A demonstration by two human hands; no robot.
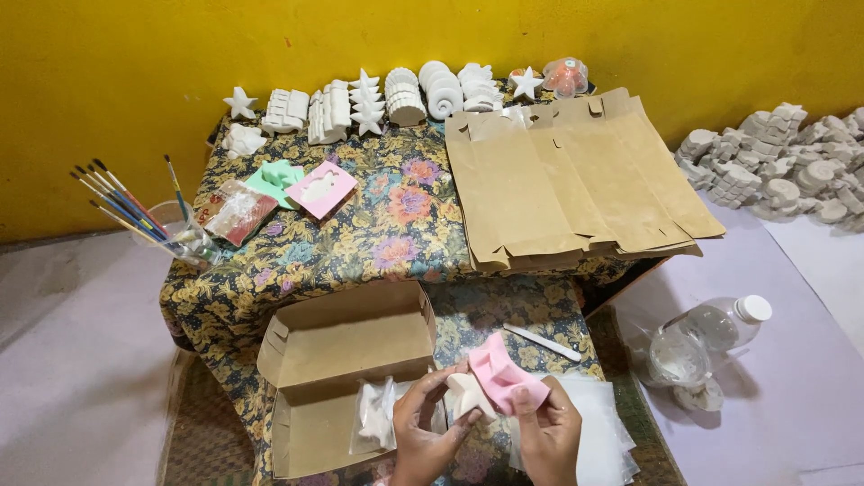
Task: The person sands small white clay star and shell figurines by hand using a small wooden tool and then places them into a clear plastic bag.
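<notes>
Pink mould [506,376] is sitting at the near edge of the table [387,225], held between both hands, with a white plaster piece [468,394] half out of its left side. Left hand [425,430] is coming up from the near edge, palm turned right, fingers curled and pinching the white piece from below and the side. Right hand [547,430] is mirroring it, thumb and fingers gripping the mould's lower right lip, the flexible rim folding over the fingertips. Both wrists are running off the bottom of the frame.

Edges: an open cardboard box [346,378] is lying just left of the left hand, its near compartment holding a small clear bag [375,416] with a white piece inside. Clear plastic sheets [601,430] are lying under and right of the right hand, reaching toward the table's near right corner. A thin white stick [543,343] is lying just beyond the mould, near the right edge.

Room: a floral strip between box and stick is staying free. Flat brown cardboard blanks [576,180] are filling the far right half. White plaster casts [378,103] are lining the far edge. A cup of brushes [171,229] is standing at the left edge, well apart. A clear bottle [720,326] is lying off the table on the right.
</notes>
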